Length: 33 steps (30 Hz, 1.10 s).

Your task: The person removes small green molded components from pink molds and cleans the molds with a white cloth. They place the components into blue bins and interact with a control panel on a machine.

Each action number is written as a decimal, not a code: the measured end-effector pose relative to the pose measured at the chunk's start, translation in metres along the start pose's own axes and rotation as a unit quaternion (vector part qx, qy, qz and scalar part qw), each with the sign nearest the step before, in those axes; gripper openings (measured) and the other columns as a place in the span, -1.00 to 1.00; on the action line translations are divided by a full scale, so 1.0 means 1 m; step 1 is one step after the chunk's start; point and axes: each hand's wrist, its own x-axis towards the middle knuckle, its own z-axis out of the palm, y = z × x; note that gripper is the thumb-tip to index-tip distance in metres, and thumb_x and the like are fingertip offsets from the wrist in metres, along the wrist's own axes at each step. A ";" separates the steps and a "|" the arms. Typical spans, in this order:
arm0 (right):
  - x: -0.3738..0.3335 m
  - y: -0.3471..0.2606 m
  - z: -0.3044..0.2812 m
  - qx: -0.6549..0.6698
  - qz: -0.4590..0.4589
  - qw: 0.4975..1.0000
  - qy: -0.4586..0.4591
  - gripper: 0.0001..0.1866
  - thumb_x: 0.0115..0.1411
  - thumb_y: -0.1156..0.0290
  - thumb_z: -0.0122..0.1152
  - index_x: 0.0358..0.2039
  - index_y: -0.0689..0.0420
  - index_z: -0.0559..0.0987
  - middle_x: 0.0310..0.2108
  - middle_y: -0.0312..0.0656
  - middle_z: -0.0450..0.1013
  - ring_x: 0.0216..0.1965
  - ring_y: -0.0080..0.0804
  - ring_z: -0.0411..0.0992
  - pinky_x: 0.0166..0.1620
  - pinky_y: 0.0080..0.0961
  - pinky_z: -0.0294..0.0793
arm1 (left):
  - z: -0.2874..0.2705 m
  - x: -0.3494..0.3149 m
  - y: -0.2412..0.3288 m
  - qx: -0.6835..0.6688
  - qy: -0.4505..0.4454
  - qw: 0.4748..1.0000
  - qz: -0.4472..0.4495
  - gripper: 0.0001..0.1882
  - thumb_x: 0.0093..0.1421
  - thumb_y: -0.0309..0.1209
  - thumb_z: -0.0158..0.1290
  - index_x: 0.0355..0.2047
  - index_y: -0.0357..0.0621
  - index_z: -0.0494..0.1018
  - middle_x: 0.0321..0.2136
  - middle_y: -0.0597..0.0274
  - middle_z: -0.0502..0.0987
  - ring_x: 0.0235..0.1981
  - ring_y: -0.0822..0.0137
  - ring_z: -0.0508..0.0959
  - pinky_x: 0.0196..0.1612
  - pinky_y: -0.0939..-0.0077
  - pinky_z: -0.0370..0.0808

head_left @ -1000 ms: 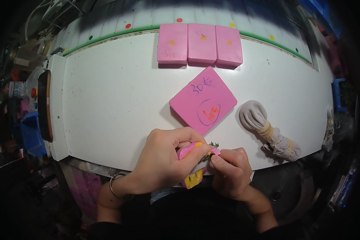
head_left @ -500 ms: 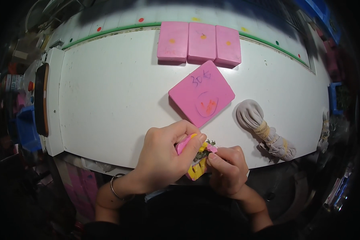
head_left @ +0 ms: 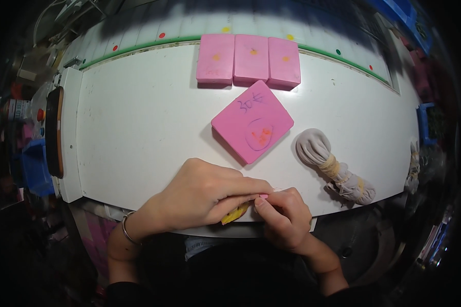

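Observation:
Close to the table's front edge, my left hand [head_left: 202, 192] is closed over a yellow-and-pink rubbery piece [head_left: 233, 215]. Its fingers lie across the top and hide most of it. A yellow underside shows below them, and a small pink edge pokes out at the fingertips. My right hand [head_left: 289, 217] pinches that pink edge between thumb and curled forefinger, its fingertips meeting the left ones. Just beyond the hands, a pink block [head_left: 252, 123] with pen marks and an orange patch lies turned at an angle.
Three paler pink blocks [head_left: 215, 59] stand in a row against a green strip at the back of the white table [head_left: 133, 123]. A grey cloth bundle [head_left: 338, 169] tied with tan bands lies right of my hands. Blue bins [head_left: 37, 166] flank the table.
My left hand has flattened over the yellow-and-pink piece, covering the dark green bits and yellow inside that showed before. The view has shifted slightly.

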 end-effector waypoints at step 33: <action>-0.001 -0.003 0.007 0.056 0.061 0.996 0.021 -0.62 -0.20 0.66 0.22 -0.27 0.31 0.45 -0.46 -0.08 0.42 -0.59 -0.34 0.36 -0.59 -0.56 0.34 | -0.003 -0.020 0.005 -0.153 0.016 0.976 -0.153 -0.84 0.14 -0.56 0.01 -0.25 -0.25 0.48 -0.52 0.21 0.54 -0.60 0.51 0.51 -0.48 0.69 0.44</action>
